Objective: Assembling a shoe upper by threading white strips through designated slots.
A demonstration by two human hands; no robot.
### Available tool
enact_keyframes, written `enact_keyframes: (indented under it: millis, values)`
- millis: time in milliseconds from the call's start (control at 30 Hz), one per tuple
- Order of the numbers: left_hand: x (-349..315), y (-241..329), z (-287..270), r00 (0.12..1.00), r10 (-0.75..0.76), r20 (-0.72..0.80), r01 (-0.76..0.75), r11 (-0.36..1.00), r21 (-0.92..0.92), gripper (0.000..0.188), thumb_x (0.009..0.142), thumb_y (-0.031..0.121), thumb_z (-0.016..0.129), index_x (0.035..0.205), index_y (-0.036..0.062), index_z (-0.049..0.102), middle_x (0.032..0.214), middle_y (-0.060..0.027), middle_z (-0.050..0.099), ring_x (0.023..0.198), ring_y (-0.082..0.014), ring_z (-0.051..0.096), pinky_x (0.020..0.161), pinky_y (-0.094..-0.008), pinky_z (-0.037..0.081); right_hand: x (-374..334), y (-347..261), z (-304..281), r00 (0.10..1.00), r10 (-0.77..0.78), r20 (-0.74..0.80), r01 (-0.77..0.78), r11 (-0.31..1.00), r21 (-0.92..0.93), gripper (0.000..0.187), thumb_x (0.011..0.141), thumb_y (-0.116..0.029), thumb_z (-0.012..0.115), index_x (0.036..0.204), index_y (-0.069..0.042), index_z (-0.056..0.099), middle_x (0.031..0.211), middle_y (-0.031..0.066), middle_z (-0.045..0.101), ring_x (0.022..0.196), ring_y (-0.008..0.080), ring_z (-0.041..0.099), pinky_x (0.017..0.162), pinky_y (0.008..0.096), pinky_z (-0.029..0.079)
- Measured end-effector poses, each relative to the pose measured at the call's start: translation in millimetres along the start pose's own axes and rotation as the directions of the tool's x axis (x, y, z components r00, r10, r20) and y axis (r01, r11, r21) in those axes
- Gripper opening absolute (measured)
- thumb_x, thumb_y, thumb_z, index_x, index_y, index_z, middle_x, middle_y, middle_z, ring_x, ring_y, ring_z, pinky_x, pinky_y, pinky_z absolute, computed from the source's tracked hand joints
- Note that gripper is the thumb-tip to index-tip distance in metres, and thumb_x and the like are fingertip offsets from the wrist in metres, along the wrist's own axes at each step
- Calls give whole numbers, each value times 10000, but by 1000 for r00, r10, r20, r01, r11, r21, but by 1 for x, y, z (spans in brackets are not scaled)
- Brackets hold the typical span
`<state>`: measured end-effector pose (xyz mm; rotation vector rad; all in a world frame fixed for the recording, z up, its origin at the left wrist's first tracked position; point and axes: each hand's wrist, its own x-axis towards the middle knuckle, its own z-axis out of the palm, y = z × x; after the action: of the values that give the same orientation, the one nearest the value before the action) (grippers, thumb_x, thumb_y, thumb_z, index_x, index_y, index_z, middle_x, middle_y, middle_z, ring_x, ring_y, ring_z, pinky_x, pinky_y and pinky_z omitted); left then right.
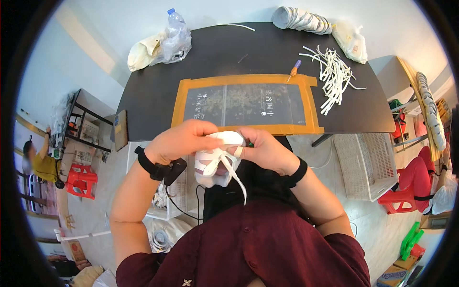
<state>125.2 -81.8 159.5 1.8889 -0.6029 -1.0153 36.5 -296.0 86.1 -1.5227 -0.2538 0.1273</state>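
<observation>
A white shoe upper (204, 178) with a white lace (235, 178) is held up between my hands, in front of the table's near edge. My left hand (184, 142) is closed on its left side, thumb and fingers near the top. From the right, my right hand (270, 150) pinches the upper beside the tongue (232, 138). One lace end dangles down toward my shirt. A small green bit shows behind my right fingers; I cannot make out what it is. Black bands circle both wrists, and a dark box-shaped device sits at the left one.
The dark table (229, 52) carries a clear sheet edged with orange tape (311, 107), an awl-like tool (294, 70), a pile of white laces (334, 76), a bottle (175, 17) and stacked white pieces (301, 20). White crates (358, 167) stand below. Other people sit at both sides.
</observation>
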Motion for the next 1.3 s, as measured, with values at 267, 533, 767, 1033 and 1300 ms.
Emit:
enact_keyframes:
  millis: [267, 533, 767, 1033, 1300]
  values:
    - [10, -53, 20, 834, 359, -419, -547, 442, -711, 532, 933, 325, 607, 1358, 60, 428, 1258, -144, 601, 1164, -265, 591, 966, -415, 510, 11, 24, 2, 993, 100, -57, -5, 533, 846, 201, 973, -212, 631, 1119, -81, 588, 1021, 13, 667, 882, 87, 640, 718, 248, 530]
    - [24, -33, 78, 524, 361, -771, -781, 565, -266, 982, 808, 466, 760, 1522, 84, 204, 1459, -129, 377, 1380, -295, 362, 1155, -501, 286, 27, 22, 18, 999, 25, -46, 37, 302, 952, 155, 1006, -219, 561, 1140, -142, 576, 863, -69, 592, 610, 24, 470, 505, 189, 360]
    - [15, -32, 77, 352, 577, -737, -848, 530, 10, 1117, 738, 385, 833, 1549, 138, 105, 1465, -150, 340, 1367, -309, 371, 1116, -480, 339, 17, -1, 39, 974, 215, 71, -127, 258, 958, 214, 1008, -290, 549, 1168, -150, 576, 820, -94, 521, 543, 17, 314, 518, 193, 303]
    - [22, -46, 52, 324, 862, -390, -745, 486, 457, 1082, 789, 326, 789, 1546, 100, 49, 1403, -244, 411, 1248, -311, 492, 1032, -427, 418, 6, 7, 42, 941, 310, 136, -210, 220, 953, 238, 1019, -336, 476, 1099, -145, 591, 883, -39, 619, 611, 75, 484, 567, 210, 419]
    - [17, -65, 67, 291, 696, -656, -796, 557, 237, 1025, 774, 328, 833, 1496, 59, 158, 1267, -210, 486, 1107, -302, 573, 941, -424, 486, 14, 21, 38, 947, 211, 243, -269, 102, 958, 240, 1024, -317, 483, 1139, -130, 580, 893, -20, 622, 598, 68, 454, 522, 204, 389]
